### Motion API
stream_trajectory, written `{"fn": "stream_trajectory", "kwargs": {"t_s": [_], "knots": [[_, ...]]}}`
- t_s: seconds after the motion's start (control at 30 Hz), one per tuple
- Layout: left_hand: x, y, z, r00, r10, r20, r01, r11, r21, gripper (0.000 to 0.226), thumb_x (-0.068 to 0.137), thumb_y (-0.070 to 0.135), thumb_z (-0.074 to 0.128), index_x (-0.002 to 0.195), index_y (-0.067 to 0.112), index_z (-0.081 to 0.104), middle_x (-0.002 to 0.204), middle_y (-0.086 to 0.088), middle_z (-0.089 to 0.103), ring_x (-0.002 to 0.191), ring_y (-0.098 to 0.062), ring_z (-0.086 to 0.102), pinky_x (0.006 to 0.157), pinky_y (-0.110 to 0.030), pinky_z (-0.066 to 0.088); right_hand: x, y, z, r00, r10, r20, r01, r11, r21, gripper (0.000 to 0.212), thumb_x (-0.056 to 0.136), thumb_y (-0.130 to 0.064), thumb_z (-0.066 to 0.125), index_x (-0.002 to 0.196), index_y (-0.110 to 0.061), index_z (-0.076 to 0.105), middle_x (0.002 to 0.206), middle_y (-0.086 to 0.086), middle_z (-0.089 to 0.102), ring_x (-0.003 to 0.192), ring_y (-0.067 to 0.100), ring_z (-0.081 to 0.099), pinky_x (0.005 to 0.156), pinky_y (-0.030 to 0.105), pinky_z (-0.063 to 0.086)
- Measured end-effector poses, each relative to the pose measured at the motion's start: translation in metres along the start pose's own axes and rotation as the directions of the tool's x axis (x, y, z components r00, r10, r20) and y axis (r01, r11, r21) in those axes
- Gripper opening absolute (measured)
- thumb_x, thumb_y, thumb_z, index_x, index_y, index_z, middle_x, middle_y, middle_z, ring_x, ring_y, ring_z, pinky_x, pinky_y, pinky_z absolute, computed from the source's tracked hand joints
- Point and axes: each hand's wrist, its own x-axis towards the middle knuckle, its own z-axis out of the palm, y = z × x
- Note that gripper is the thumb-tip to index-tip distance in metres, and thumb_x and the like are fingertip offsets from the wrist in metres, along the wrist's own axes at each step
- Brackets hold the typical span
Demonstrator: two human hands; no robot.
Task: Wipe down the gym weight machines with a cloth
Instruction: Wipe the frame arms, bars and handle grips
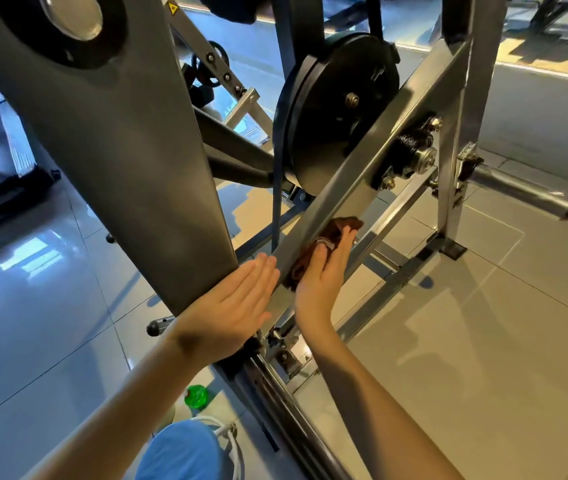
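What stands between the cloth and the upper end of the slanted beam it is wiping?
The right hand presses the brown cloth on the slanted beam. Bare metal lies just above it; higher up, a black bolted bearing block sits on that face, in the path.

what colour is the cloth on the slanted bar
Dark brown; the cloth shows best in the head view, pressed under the right hand.
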Motion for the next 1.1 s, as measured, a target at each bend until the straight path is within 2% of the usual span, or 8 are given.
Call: {"fn": "stream_trajectory", "kwargs": {"t_s": [0.17,0.27,0.4,0.57,0.73,0.87,1.0,1.1], "knots": [[0.001,0.000,0.000,1.000,0.002,0.001,-0.003,0.999,0.048,0.043,0.104,0.028,0.037,0.124,-0.002,0.060,0.127,-0.021,0.058,0.121,-0.031,0.056,0.107,-0.040,0.037,-0.069,0.005,0.009,0.989,0.026,0.145,-0.032,0.999,0.035,0.061,0.096,-0.029,0.037,0.144,-0.048,0.005,0.160,-0.015,0.012,0.147,0.002,0.012,0.122,0.034,0.014],[0.001,0.000,-0.001,1.000,0.005,0.012,-0.005,0.999,0.036,0.042,0.103,0.028,0.037,0.125,0.000,0.060,0.127,-0.020,0.059,0.120,-0.030,0.057,0.109,-0.040,0.033,-0.046,0.008,0.004,0.991,0.002,0.135,0.009,0.996,-0.087,0.062,0.096,-0.034,0.032,0.140,-0.063,-0.001,0.162,-0.011,0.007,0.148,0.011,0.014,0.121,0.046,0.018],[0.000,0.000,0.001,1.000,-0.003,-0.014,0.003,0.999,0.038,0.041,0.101,0.029,0.043,0.123,-0.001,0.061,0.125,-0.020,0.060,0.118,-0.029,0.058,0.108,-0.040,0.035,-0.007,0.011,0.001,0.999,0.045,-0.017,-0.045,0.999,-0.003,0.056,0.105,-0.020,0.031,0.153,-0.033,0.007,0.155,-0.013,0.018,0.141,0.002,0.021,0.121,0.044,0.019],[-0.002,0.003,0.002,1.000,-0.025,-0.002,0.025,0.999,0.023,0.039,0.103,0.026,0.043,0.126,-0.002,0.059,0.127,-0.021,0.058,0.121,-0.031,0.055,0.106,-0.041,0.039,-0.061,0.026,0.012,0.991,0.062,0.122,-0.062,0.998,-0.003,0.058,0.100,-0.032,0.033,0.147,-0.049,0.004,0.160,0.008,0.020,0.146,0.026,0.024,0.119,0.052,0.021],[0.001,0.002,-0.001,0.999,-0.028,-0.020,0.029,0.999,0.041,0.041,0.100,0.026,0.046,0.124,-0.003,0.059,0.126,-0.022,0.059,0.119,-0.031,0.058,0.108,-0.041,0.036,-0.003,0.015,0.009,0.996,0.053,-0.066,-0.054,0.998,-0.012,0.039,0.104,-0.024,0.033,0.142,-0.036,0.032,0.148,0.015,0.035,0.130,0.015,0.044,0.114,0.033,0.033],[0.001,0.001,-0.002,0.999,-0.028,-0.016,0.029,0.998,0.054,0.040,0.100,0.027,0.045,0.125,-0.002,0.059,0.127,-0.021,0.057,0.120,-0.030,0.057,0.108,-0.040,0.036,-0.024,0.001,0.007,0.997,-0.011,0.079,0.017,0.996,-0.083,0.061,0.101,-0.030,0.036,0.149,-0.048,0.003,0.162,-0.001,0.010,0.149,0.018,0.012,0.120,0.050,0.017],[0.000,0.001,-0.001,1.000,-0.025,-0.015,0.025,0.999,0.023,0.040,0.103,0.027,0.040,0.125,-0.001,0.059,0.127,-0.020,0.058,0.119,-0.030,0.057,0.106,-0.040,0.038,0.005,-0.007,0.007,0.998,-0.058,0.028,0.061,0.989,-0.133,0.076,0.086,-0.074,0.038,0.149,-0.038,0.015,0.158,0.007,0.022,0.145,0.027,0.025,0.114,0.055,0.029],[-0.001,0.002,0.000,0.999,-0.036,-0.019,0.036,0.999,0.010,0.040,0.103,0.027,0.040,0.125,-0.001,0.059,0.127,-0.020,0.059,0.120,-0.030,0.057,0.106,-0.040,0.039,0.018,-0.018,0.009,0.997,-0.064,-0.038,0.059,0.989,-0.136,0.061,0.097,-0.057,0.032,0.151,-0.041,0.010,0.161,0.000,0.014,0.148,0.018,0.014,0.119,0.052,0.021]]}}
